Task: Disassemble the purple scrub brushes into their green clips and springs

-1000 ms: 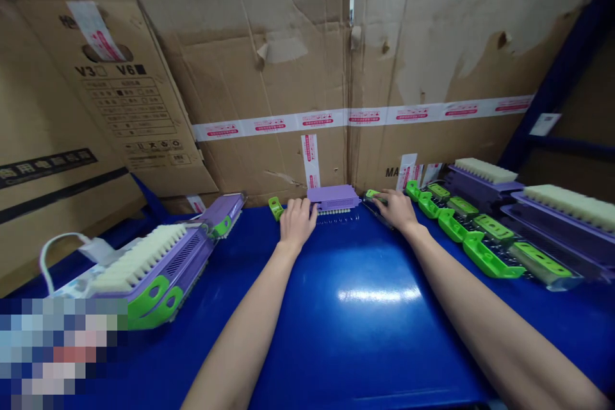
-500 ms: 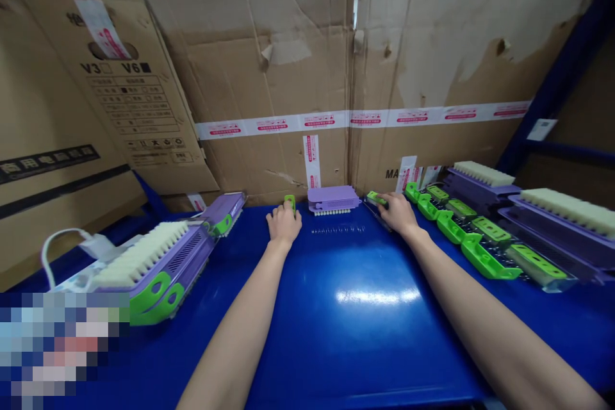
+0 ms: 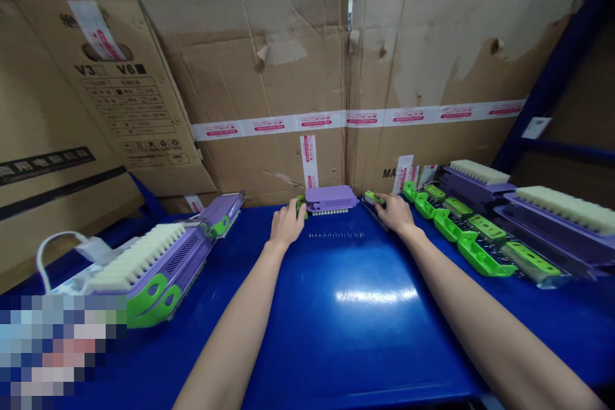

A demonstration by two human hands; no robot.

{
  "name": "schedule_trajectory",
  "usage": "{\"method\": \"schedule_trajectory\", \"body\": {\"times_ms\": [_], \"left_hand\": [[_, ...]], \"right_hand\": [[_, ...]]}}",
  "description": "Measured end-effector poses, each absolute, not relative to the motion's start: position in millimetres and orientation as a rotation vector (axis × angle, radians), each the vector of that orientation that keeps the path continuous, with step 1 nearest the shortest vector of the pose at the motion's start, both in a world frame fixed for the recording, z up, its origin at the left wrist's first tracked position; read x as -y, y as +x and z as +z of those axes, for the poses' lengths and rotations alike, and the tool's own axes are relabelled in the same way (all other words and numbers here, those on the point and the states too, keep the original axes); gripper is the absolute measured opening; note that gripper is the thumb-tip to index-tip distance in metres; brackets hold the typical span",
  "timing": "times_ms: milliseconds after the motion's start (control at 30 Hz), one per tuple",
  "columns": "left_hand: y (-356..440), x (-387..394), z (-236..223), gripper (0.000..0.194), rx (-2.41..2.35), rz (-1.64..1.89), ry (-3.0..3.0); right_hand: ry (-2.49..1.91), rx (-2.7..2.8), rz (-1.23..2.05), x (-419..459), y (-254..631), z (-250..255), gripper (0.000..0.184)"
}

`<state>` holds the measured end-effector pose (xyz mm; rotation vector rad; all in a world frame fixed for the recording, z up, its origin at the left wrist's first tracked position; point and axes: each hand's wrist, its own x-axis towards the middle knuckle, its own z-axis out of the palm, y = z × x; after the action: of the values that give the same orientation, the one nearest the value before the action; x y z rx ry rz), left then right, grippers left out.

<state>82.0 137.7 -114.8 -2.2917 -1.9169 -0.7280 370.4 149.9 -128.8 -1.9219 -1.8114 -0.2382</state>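
Observation:
My left hand [image 3: 287, 224] is closed on a small green plastic end piece [image 3: 301, 206]. It holds this piece against the left end of a purple brush body [image 3: 330, 196], whose pale bristles point down at the blue table [image 3: 307, 333]. To the right of that body, my right hand [image 3: 396, 213] is closed on a slim part with a green top and dark body [image 3: 373, 198]. The hand covers much of this part, and a gap separates it from the purple body.
Several green curved pieces [image 3: 485, 257] and green-topped clear parts [image 3: 533, 259] line the right side, beside purple brushes [image 3: 557, 221] with bristles up. Purple and green brushes [image 3: 168, 275] and a white cable [image 3: 52, 240] lie left. Cardboard [image 3: 269, 77] walls the back.
My left hand has moved slightly right, bringing the green end piece from apart to against the purple body's left end. The right hand stays on its part. The view has shifted slightly.

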Motion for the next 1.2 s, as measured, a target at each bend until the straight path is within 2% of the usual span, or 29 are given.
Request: {"method": "schedule_trajectory", "body": {"times_ms": [367, 500, 700, 900, 1200], "left_hand": [[61.1, -153.1, -119.0, 0.038, 2.038, -0.868, -1.559], [53.2, -161.0, -111.2, 0.039, 2.075, -0.737, -1.436], [16.9, -175.2, -90.3, 0.050, 2.179, -0.541, -1.331], [-0.1, -172.5, -102.5, 0.059, 2.377, -0.340, -1.309], [46.6, -159.9, -85.7, 0.039, 2.235, -0.303, -1.549]], "right_hand": [[-1.951, 1.820, -0.239, -148.9, 369.1, -127.4, 0.038], [-1.963, 1.832, -0.226, -147.4, 368.5, -125.7, 0.038], [-1.956, 1.824, -0.225, -148.4, 369.3, -125.8, 0.038], [-1.964, 1.830, -0.227, -149.2, 368.6, -126.2, 0.038], [-1.975, 1.824, -0.213, -146.0, 366.6, -123.8, 0.038]]}}
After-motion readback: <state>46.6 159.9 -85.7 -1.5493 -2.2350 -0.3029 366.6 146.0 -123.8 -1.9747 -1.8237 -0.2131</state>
